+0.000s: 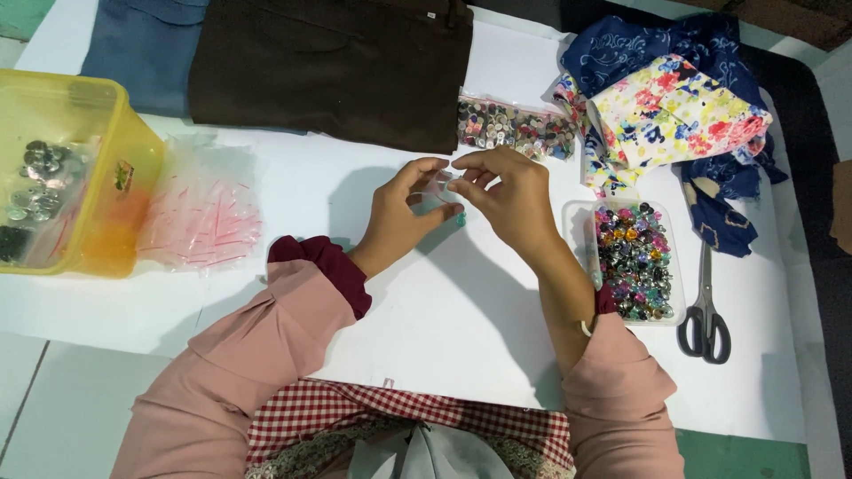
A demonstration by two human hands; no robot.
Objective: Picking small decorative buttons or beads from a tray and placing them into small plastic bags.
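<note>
While pinched between both hands above the counter (426,302), small clear plastic bag (441,189) at mid-handling, mouth apparently being worked apart. Left hand (401,208) and right hand (506,197) narrow, fingertips closed on it. Tray of coloured buttons (635,262) full, scissors (706,306) untouched.

The small clear bag (437,191) is mostly hidden between the fingers; the yellow box (106,133) runs off the left edge, and its contents blur behind the plastic
</note>
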